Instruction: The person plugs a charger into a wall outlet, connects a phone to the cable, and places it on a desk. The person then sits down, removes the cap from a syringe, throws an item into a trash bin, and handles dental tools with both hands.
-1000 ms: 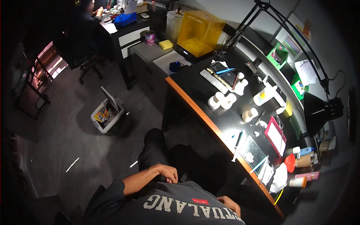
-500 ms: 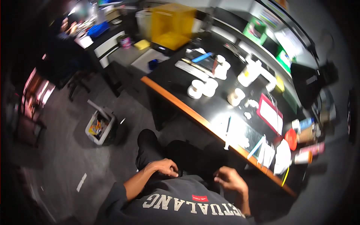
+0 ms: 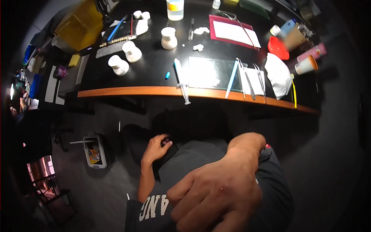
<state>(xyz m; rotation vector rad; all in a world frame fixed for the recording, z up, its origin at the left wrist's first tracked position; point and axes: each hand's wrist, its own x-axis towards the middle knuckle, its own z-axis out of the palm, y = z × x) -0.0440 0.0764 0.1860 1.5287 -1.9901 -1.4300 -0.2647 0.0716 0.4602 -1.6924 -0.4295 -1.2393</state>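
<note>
My right hand [image 3: 220, 189] is raised close to the camera, its back showing and its fingers curled; anything in them is hidden. My left hand [image 3: 156, 147] rests over my lap, thumb and fingers loosely bent and apart, nothing visible in it. Beyond them, a syringe [image 3: 180, 77] overhangs the table's wooden edge, near a small blue cap [image 3: 167, 75]. A glass plate [image 3: 199, 71] lies beside it under bright light. Right of the plate are a light-blue pen-shaped tool [image 3: 232, 79], tweezers [image 3: 247, 81] and a bunched white cloth [image 3: 279, 75].
White bottles [image 3: 131, 52] stand on the black table [image 3: 154, 69], with a container of clear liquid [image 3: 175, 11] farther back. A magenta-framed board [image 3: 235, 33] and red bowl [image 3: 278, 48] lie rightward. A trash bin [image 3: 94, 150] stands on the floor. Another person's hand [image 3: 23, 103] shows far left.
My right hand has risen from beside my shirt towards the camera. My left hand remains near my lap. The view has turned, so the table edge now runs nearly level ahead.
</note>
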